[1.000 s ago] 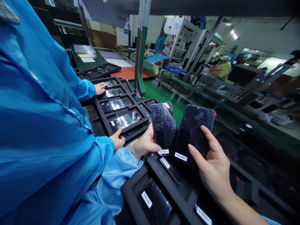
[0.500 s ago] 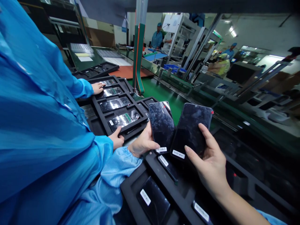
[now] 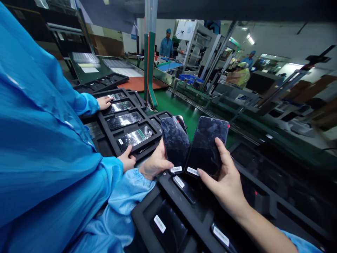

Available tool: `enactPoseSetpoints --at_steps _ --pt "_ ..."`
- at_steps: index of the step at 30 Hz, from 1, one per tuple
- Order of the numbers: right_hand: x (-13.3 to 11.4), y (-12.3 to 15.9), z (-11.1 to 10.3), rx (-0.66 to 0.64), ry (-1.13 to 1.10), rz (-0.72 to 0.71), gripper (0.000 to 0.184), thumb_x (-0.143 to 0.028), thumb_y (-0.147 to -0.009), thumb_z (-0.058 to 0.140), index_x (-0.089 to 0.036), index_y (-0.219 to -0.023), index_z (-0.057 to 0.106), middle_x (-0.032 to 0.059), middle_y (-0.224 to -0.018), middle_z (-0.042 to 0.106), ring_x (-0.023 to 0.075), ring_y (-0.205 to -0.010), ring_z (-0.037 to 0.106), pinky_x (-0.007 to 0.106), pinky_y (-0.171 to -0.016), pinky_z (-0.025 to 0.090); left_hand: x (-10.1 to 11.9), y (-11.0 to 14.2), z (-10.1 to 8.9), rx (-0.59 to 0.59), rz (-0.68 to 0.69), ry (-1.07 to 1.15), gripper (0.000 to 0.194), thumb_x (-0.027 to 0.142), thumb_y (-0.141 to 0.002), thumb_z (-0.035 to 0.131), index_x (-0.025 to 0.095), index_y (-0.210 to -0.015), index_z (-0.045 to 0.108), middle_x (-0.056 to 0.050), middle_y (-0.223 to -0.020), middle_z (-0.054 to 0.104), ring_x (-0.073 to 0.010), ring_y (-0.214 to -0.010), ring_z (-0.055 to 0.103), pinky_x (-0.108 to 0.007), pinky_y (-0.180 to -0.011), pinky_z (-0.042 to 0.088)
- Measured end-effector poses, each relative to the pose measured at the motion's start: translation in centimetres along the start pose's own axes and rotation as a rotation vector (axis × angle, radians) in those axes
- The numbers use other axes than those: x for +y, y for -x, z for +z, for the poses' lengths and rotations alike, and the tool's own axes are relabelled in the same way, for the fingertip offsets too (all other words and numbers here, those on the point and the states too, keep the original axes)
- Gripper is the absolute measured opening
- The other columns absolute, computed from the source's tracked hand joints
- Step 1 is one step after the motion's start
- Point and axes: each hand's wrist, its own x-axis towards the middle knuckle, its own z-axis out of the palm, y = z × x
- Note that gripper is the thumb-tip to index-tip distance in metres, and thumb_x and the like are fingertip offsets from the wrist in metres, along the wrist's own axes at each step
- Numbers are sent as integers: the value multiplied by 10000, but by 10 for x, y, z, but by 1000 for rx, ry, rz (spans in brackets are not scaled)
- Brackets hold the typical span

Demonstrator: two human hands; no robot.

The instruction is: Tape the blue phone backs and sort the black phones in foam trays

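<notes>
In my left hand (image 3: 156,162) is a dark phone screen (image 3: 176,146), gripped at its lower left with the thumb near a white barcode label. A shiny edge shows behind its top; I cannot tell whether that is a second one. My right hand (image 3: 229,179) holds another dark phone screen (image 3: 206,146), its fingers on the right edge and its thumb by the label. A red tab marks the upper right corner. The two are tilted side by side, almost touching. Below them, a black tray (image 3: 193,215) holds more labelled screens, such as one screen (image 3: 170,225) at the front.
To the left, a co-worker in a blue smock (image 3: 44,147) has one hand (image 3: 104,102) and the other hand (image 3: 127,160) at a black tray of screens (image 3: 112,135). A green-wrapped post (image 3: 150,66) stands ahead. Beyond runs a conveyor line (image 3: 195,100) with machines and people.
The whole view has shifted slightly, so most things appear further left. Both hands keep hold of their phone screens in nearly the same pose.
</notes>
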Motion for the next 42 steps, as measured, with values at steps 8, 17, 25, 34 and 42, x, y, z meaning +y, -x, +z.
enactPoseSetpoints --at_steps 8,17,25,34,42 --pt "0 -1 -1 -12 74 -19 847 -362 -771 684 -233 -1474 229 77 -1424 301 245 -1332 279 427 -1139 235 -2 -1 -1 -16 24 7 1062 54 -494 769 241 -1394 236 -100 -1285 518 -262 -1150 519 -362 -970 423" --pt "2 1 -1 -31 75 -27 874 -367 -771 697 -260 -1482 200 53 -1444 264 232 -1344 255 397 -1139 246 -3 -1 1 16 27 47 1045 53 -467 774 258 -1369 290 -73 -1265 538 -282 -1222 467 -376 -1028 384" --pt "1 -1 0 -27 108 -52 867 -353 -773 688 -255 -1482 200 61 -1437 272 236 -1345 250 405 -1137 246 -3 -1 -1 16 15 81 1046 -2 -459 735 250 -1368 282 -77 -1250 551 -284 -1180 505 -378 -998 412" --pt "1 -1 0 -36 111 -45 864 -371 -784 678 -246 -1485 188 56 -1442 278 225 -1357 228 404 -1139 242 -5 -2 -1 -12 26 111 1018 -18 -491 701 253 -1374 273 -51 -1236 560 -250 -1178 508 -347 -1004 409" --pt "4 -5 -6 8 -21 -1 807 -334 -784 682 -232 -1464 260 46 -1447 287 222 -1350 256 402 -1155 198 -4 -2 -5 0 10 109 1013 -38 -440 550 269 -1367 282 -16 -1153 599 -220 -1068 570 -310 -892 479"
